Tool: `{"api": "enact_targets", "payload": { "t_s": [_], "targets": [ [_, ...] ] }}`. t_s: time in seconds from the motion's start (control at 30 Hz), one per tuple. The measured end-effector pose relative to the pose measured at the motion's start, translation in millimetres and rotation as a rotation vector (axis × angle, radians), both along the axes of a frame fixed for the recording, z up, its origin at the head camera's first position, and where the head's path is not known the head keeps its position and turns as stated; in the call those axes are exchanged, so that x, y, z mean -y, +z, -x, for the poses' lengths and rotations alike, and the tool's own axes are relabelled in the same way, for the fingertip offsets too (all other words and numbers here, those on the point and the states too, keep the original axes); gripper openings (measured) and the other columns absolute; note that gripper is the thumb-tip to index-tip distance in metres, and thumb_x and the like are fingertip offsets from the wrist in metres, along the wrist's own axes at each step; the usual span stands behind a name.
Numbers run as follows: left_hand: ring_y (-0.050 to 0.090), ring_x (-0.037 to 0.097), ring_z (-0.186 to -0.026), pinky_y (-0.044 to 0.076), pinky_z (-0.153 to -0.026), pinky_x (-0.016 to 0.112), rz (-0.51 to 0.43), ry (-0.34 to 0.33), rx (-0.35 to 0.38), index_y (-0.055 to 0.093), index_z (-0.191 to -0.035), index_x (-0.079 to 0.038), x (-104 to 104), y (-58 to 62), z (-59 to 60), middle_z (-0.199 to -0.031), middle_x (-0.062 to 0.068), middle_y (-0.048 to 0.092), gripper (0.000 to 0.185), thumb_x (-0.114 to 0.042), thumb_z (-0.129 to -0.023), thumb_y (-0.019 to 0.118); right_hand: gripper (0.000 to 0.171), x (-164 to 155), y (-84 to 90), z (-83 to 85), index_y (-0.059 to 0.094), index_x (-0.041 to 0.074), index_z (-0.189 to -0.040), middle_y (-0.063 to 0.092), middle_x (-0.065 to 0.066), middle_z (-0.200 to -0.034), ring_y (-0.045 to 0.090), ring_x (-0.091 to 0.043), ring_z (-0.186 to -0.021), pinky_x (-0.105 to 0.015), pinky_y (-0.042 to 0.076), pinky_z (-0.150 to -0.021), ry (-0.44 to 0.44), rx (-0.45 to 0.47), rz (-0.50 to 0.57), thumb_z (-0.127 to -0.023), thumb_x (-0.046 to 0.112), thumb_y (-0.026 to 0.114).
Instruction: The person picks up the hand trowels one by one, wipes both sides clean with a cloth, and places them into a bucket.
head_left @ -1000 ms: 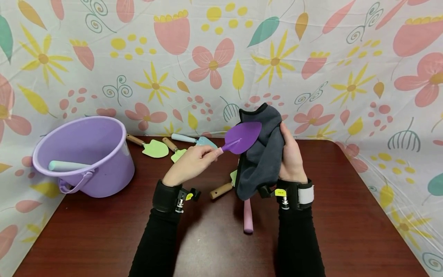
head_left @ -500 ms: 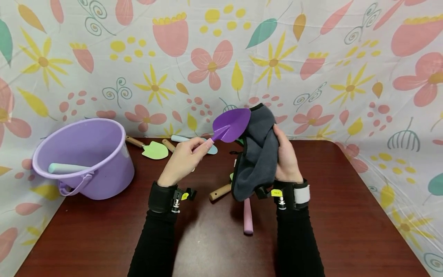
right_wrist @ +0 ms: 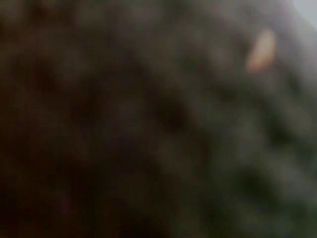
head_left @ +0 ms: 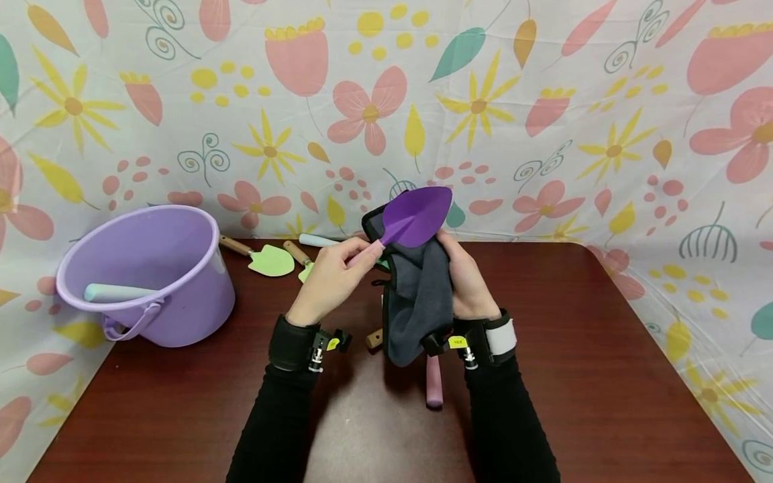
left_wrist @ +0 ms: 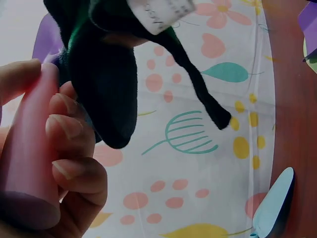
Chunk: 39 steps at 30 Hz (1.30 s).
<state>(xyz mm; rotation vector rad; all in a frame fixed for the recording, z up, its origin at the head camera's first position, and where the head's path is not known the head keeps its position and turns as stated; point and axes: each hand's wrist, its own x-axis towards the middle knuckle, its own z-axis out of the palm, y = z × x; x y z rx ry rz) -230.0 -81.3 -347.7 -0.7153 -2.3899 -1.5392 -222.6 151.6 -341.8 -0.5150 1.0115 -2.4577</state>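
Observation:
My left hand point(head_left: 332, 278) grips a purple trowel point(head_left: 423, 213) by its pink handle point(left_wrist: 29, 148), fingers curled round it in the left wrist view. The blade is raised over the table, pointing right. A dark grey cloth point(head_left: 419, 302) with black edging hangs from my right hand point(head_left: 472, 285), whose thumb side shows at the cloth's right edge; its other fingers are hidden behind the fabric. The blade overlaps the cloth's upper part. A white label point(left_wrist: 161, 12) shows on the cloth in the left wrist view. Dark, blurred fabric fills most of the right wrist view.
A purple bucket point(head_left: 202, 295) stands at the left, a pale blue handle point(head_left: 117, 292) inside. Behind my left hand lie a green trowel point(head_left: 272, 260), another wooden handle point(head_left: 296, 251) and a pale blue handle point(head_left: 320, 240). Under the cloth, a wooden handle point(head_left: 374, 340) and a pink handle point(head_left: 434, 382) stick out.
My right hand has moved left with the cloth, bringing it behind the purple blade. The trowel first shifted up and left, then back right, its blade turning a little.

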Motion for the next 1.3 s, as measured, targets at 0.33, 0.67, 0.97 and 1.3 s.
{"api": "enact_targets", "payload": {
  "t_s": [0.33, 0.67, 0.97, 1.3],
  "targets": [
    [0.038, 0.018, -0.053, 0.029, -0.052, 0.032, 0.042, 0.035, 0.056, 0.067, -0.091, -0.023, 0, -6.8, 4.4, -0.063, 0.0, 0.039, 0.036, -0.056, -0.095, 0.054, 0.041, -11, 4.3, 1.4, 0.038, 0.017, -0.141, 0.047, 0.0, -0.131, 0.054, -0.014, -0.112, -0.029, 0.043, -0.096, -0.092, 0.024, -0.049, -0.107, 0.04, 0.032],
    [0.036, 0.019, -0.053, 0.029, -0.054, 0.032, 0.064, 0.022, 0.072, 0.065, -0.091, -0.027, 5, -10.4, 7.6, -0.063, 0.001, 0.037, 0.031, -0.055, -0.097, 0.053, 0.058, -23, 8.5, -2.2, 0.01, 0.024, -0.158, 0.012, 0.003, -0.16, 0.036, -0.012, -0.133, -0.033, 0.024, -0.113, -0.155, 0.042, -0.085, -0.106, 0.041, 0.03],
    [0.035, 0.018, -0.053, 0.03, -0.054, 0.032, 0.074, 0.023, 0.094, 0.066, -0.094, -0.027, 8, -11.3, 8.7, -0.063, 0.0, 0.036, 0.032, -0.056, -0.097, 0.053, 0.059, -31, 13.5, -3.6, 0.005, 0.024, -0.158, 0.006, 0.003, -0.161, 0.022, -0.015, -0.141, -0.032, 0.02, -0.114, -0.234, 0.007, -0.04, -0.107, 0.037, 0.031],
    [0.034, 0.019, -0.052, 0.029, -0.053, 0.032, 0.068, 0.05, 0.075, 0.066, -0.092, -0.025, 9, -14.1, 10.1, -0.062, 0.0, 0.035, 0.033, -0.054, -0.097, 0.053, 0.06, -38, 13.7, -5.0, 0.01, 0.022, -0.158, 0.012, 0.0, -0.16, 0.039, -0.017, -0.133, -0.033, 0.018, -0.115, -0.224, 0.008, 0.113, -0.106, 0.033, 0.038]
  ]
}}
